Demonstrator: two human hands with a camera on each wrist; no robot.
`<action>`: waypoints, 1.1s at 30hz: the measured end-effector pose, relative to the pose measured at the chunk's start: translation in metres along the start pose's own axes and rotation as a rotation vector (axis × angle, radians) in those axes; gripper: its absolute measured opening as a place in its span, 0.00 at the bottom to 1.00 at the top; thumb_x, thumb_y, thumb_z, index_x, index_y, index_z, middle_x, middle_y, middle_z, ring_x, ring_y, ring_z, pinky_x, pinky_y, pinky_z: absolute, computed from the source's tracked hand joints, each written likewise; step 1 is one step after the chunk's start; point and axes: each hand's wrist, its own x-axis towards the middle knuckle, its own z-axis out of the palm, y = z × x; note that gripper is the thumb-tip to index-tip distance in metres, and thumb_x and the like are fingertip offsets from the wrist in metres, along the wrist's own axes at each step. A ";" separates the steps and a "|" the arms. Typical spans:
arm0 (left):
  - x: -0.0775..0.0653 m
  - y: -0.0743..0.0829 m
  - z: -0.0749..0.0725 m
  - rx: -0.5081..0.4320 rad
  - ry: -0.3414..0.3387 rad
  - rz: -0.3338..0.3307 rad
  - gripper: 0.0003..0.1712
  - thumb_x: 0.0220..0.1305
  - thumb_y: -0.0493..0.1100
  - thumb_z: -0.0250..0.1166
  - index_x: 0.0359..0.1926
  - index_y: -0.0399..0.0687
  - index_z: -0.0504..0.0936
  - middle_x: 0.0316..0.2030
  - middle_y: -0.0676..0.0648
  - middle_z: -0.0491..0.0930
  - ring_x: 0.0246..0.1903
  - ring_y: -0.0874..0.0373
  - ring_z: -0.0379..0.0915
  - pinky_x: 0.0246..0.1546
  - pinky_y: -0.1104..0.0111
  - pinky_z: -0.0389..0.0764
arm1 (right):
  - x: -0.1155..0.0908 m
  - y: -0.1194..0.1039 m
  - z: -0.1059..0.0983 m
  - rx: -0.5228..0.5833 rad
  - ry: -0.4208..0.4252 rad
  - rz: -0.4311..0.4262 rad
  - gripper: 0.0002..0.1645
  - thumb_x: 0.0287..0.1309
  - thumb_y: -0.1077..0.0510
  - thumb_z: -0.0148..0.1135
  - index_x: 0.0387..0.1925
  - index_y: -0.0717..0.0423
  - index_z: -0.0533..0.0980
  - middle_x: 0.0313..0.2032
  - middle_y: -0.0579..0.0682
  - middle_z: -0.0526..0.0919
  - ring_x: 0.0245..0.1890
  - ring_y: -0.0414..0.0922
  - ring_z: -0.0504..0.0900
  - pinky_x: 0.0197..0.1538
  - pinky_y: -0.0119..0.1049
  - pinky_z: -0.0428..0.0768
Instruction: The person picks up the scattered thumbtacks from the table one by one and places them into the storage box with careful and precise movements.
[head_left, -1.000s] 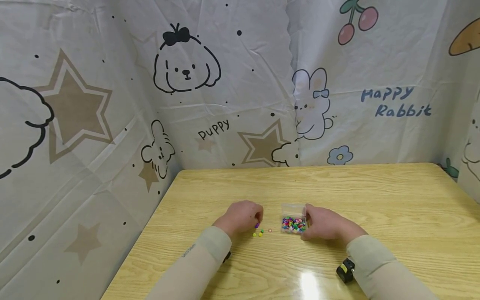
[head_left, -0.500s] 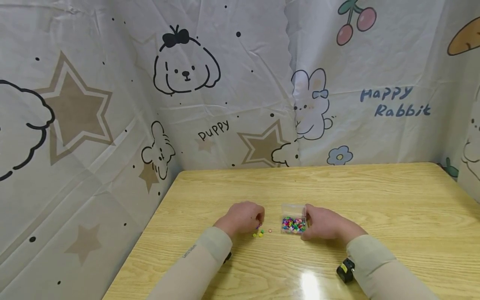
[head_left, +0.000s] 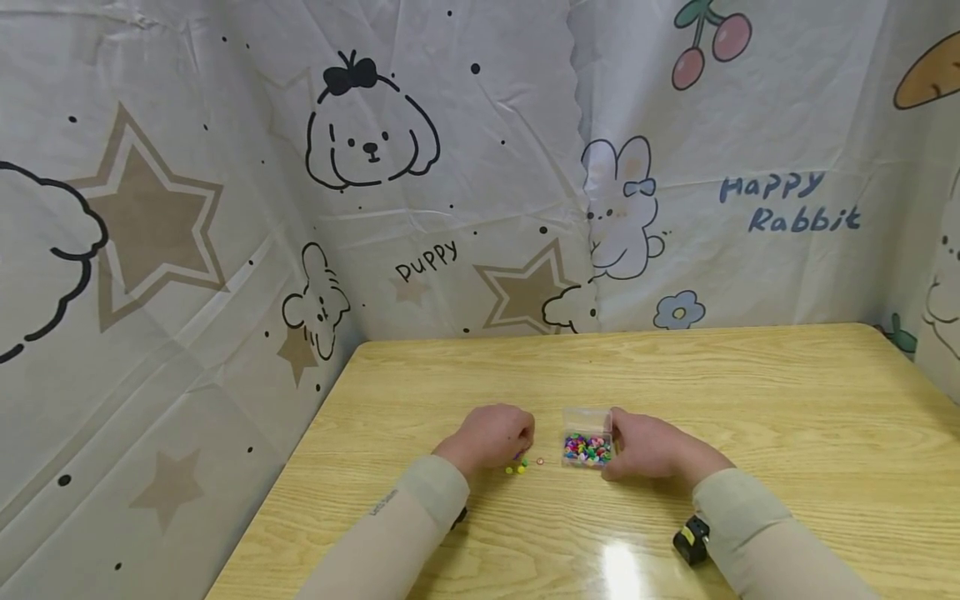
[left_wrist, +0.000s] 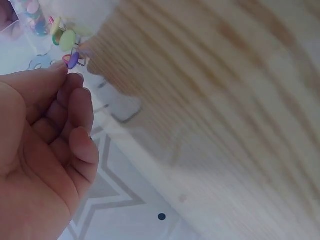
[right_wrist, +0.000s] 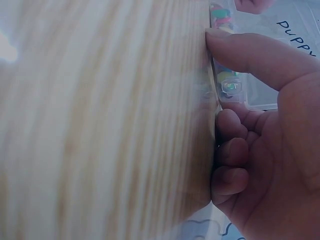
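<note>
My left hand [head_left: 497, 435] is low over the table, thumb and forefinger pinched at a red thumbtack [left_wrist: 65, 58] mostly hidden by the thumb. A purple thumbtack [left_wrist: 74, 60] lies right at those fingertips. Beside it, yellow thumbtacks [head_left: 521, 470] and a green thumbtack [head_left: 525, 462] lie loose. A single orange-red thumbtack [head_left: 540, 461] is a little to the right. My right hand [head_left: 647, 446] grips the right side of a small clear plastic box [head_left: 587, 451], its thumb at the near corner and fingers at the far one. Colourful thumbtacks fill the box, whose clear lid [head_left: 587, 417] stands raised behind.
The wood-grain table [head_left: 720, 375] reaches back to a printed cloth [head_left: 450, 167] hung as a wall. On the right wrist sits a black camera [head_left: 692, 540]. Light glares off the table's near part.
My left hand has shifted slightly right, and the red thumbtack under its fingers, seen half a second ago, is now mostly covered. My right hand and the box have stayed put.
</note>
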 end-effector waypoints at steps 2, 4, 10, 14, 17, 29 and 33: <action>0.001 0.003 0.000 0.009 0.004 0.001 0.11 0.67 0.43 0.58 0.26 0.60 0.75 0.20 0.63 0.72 0.20 0.68 0.65 0.23 0.71 0.72 | 0.000 0.000 0.000 0.000 0.001 -0.002 0.32 0.37 0.46 0.76 0.39 0.51 0.66 0.27 0.48 0.72 0.26 0.44 0.69 0.31 0.42 0.69; 0.002 0.006 -0.001 0.020 0.012 0.009 0.09 0.67 0.44 0.58 0.28 0.60 0.77 0.22 0.63 0.73 0.21 0.69 0.65 0.24 0.71 0.73 | 0.000 0.001 0.000 0.001 0.002 -0.004 0.31 0.37 0.47 0.76 0.39 0.51 0.66 0.27 0.48 0.72 0.26 0.44 0.69 0.31 0.42 0.69; 0.005 0.015 0.000 0.045 0.028 0.057 0.08 0.68 0.45 0.57 0.30 0.59 0.77 0.23 0.63 0.74 0.21 0.70 0.65 0.25 0.72 0.73 | -0.001 0.002 0.001 0.012 0.000 -0.015 0.31 0.37 0.47 0.75 0.39 0.51 0.66 0.26 0.47 0.72 0.26 0.44 0.69 0.31 0.42 0.70; 0.006 0.023 -0.001 0.042 0.022 0.079 0.08 0.69 0.45 0.56 0.30 0.58 0.77 0.22 0.63 0.73 0.21 0.69 0.65 0.26 0.72 0.73 | -0.001 0.002 0.001 0.012 0.005 -0.016 0.31 0.37 0.47 0.75 0.38 0.51 0.66 0.26 0.47 0.72 0.26 0.44 0.69 0.31 0.42 0.70; 0.007 0.029 -0.001 0.030 0.032 0.092 0.08 0.68 0.44 0.57 0.30 0.58 0.77 0.23 0.63 0.73 0.21 0.69 0.65 0.26 0.72 0.72 | -0.001 0.001 0.001 0.010 0.007 -0.012 0.31 0.37 0.48 0.75 0.38 0.51 0.66 0.26 0.47 0.72 0.26 0.44 0.69 0.31 0.42 0.69; 0.014 0.043 -0.002 0.019 0.054 0.097 0.06 0.67 0.45 0.59 0.31 0.58 0.77 0.23 0.63 0.74 0.21 0.71 0.65 0.24 0.74 0.72 | -0.001 0.000 0.000 -0.004 0.013 -0.009 0.30 0.36 0.48 0.75 0.38 0.50 0.66 0.27 0.47 0.73 0.26 0.44 0.69 0.31 0.42 0.69; 0.015 0.046 -0.003 0.032 0.059 0.105 0.06 0.66 0.44 0.59 0.30 0.58 0.77 0.23 0.62 0.74 0.20 0.70 0.65 0.23 0.74 0.72 | -0.002 0.000 0.000 0.001 0.015 -0.018 0.30 0.35 0.49 0.75 0.38 0.50 0.66 0.26 0.47 0.73 0.25 0.44 0.69 0.30 0.42 0.69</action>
